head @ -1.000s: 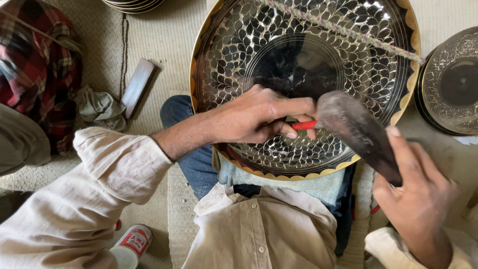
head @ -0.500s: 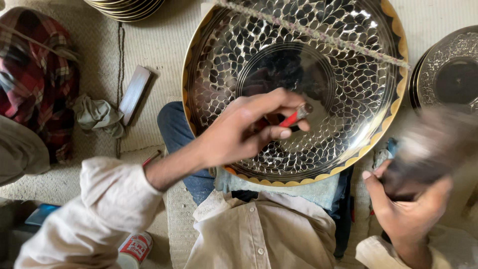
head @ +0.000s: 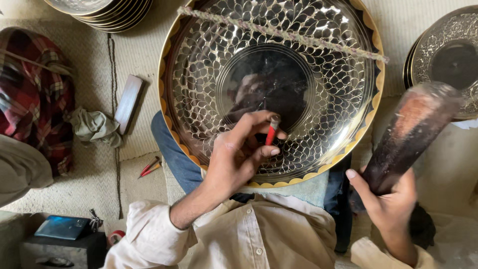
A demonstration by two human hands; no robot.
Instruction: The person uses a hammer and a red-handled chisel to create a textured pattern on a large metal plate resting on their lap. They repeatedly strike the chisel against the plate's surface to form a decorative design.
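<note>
Left hand [head: 234,159] pinches red punch [head: 270,133] on tray [head: 348,89] | right hand [head: 386,199] clenches mallet [head: 406,137] | risk: punch tilts between fingertips, blow skids, scars pattern.

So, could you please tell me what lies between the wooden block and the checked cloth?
A crumpled grey rag lies there, in the head view.

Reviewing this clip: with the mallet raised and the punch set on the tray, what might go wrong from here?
1. The left hand pinches the small red-handled punch close to its tip, so a stray blow from the dark wooden mallet in the right hand could land on the fingers.
2. The punch stands tilted on the shiny engraved tray; it may skid and scar the pattern.
3. The tray rests on the person's lap and could shift under a strike.
</note>
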